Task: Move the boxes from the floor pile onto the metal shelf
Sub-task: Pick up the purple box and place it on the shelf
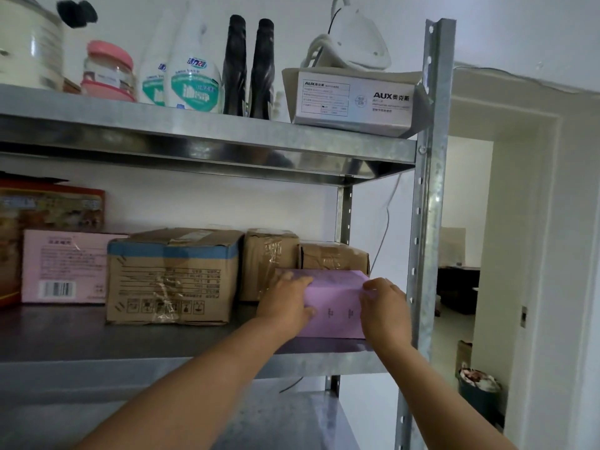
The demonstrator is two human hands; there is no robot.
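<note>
On middle shelf (97, 339) | left hand (285, 300) and right hand (383, 310) clasp purple box (334, 306) sides | arms outstretched

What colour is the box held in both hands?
The box is pale purple, clearest in head view.

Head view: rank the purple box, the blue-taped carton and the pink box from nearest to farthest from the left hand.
1. purple box: held by the left hand, at the right end of the shelf.
2. blue-taped carton: just left of the hand.
3. pink box: farther left, beyond the carton.
</note>
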